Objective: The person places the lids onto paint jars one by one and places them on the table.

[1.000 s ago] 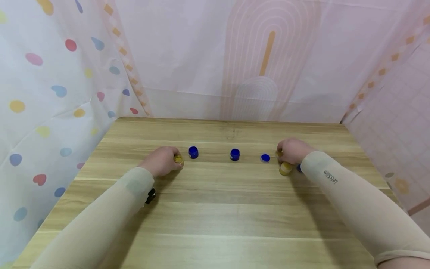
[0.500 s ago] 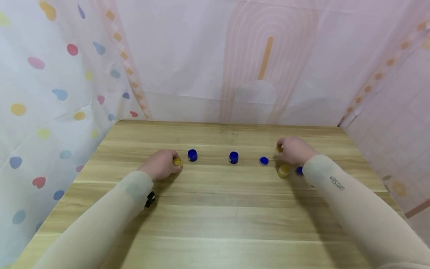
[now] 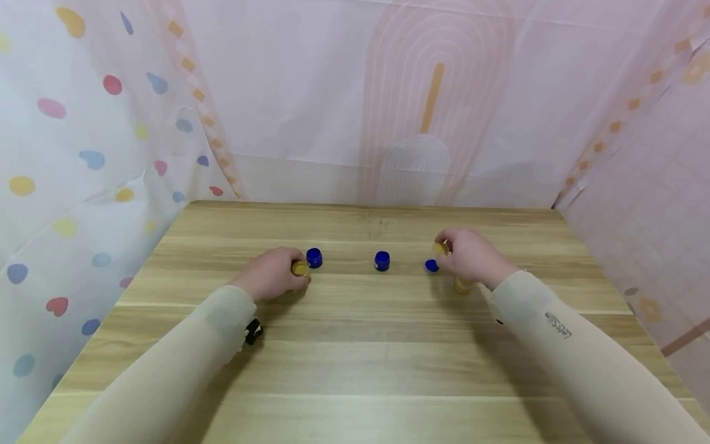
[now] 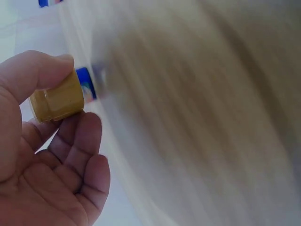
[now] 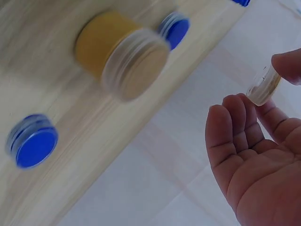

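In the head view, my left hand (image 3: 272,273) holds a small yellow paint jar (image 3: 300,269) between thumb and fingers. The left wrist view shows the thumb across the side of this jar (image 4: 59,100). Just beyond it stands an uncovered blue paint jar (image 3: 314,258). My right hand (image 3: 471,256) pinches a clear, yellow-stained lid (image 5: 264,85) above the table. Below that hand stands a second yellow jar (image 3: 462,287), largely covered by it in the head view; the right wrist view shows its clear lid (image 5: 141,70) on. A blue lid (image 3: 431,266) lies close by.
Another blue paint jar (image 3: 381,261) stands mid-table between my hands. A second blue lid (image 5: 37,148) shows in the right wrist view. Printed cloth (image 3: 277,92) hangs behind the wooden table (image 3: 355,364) and along both sides.
My right hand has moved left with the lid, coming over toward the blue lid. The left hand has shifted slightly right with the yellow jar, closer to the blue jar.
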